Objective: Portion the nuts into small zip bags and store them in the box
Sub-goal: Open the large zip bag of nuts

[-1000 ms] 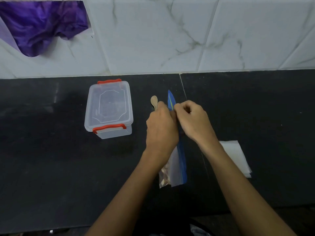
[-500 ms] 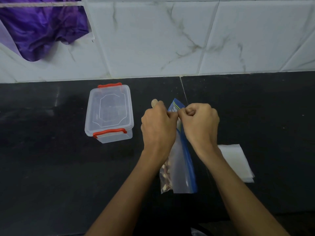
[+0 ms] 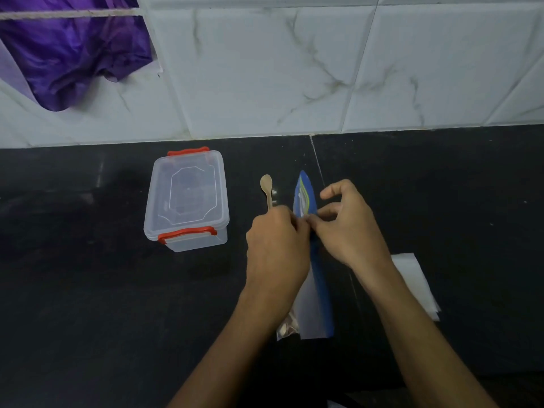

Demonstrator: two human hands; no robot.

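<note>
Black counter (image 3: 88, 290) carries the lidded box (image 3: 187, 198), untouched. Left hand (image 3: 276, 245) and right hand (image 3: 350, 228) both pinch the big nut bag (image 3: 316, 278) at its zip; small bags (image 3: 412, 284) apparently await filling.

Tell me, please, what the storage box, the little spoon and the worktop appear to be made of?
Storage box: clear, glossy plastic, see-through walls and lid, with red clips.
Little spoon: pale tan, matte; probably wood, possibly bamboo.
Worktop: black polished stone by the look, faintly reflective, with a seam running from the wall.
</note>
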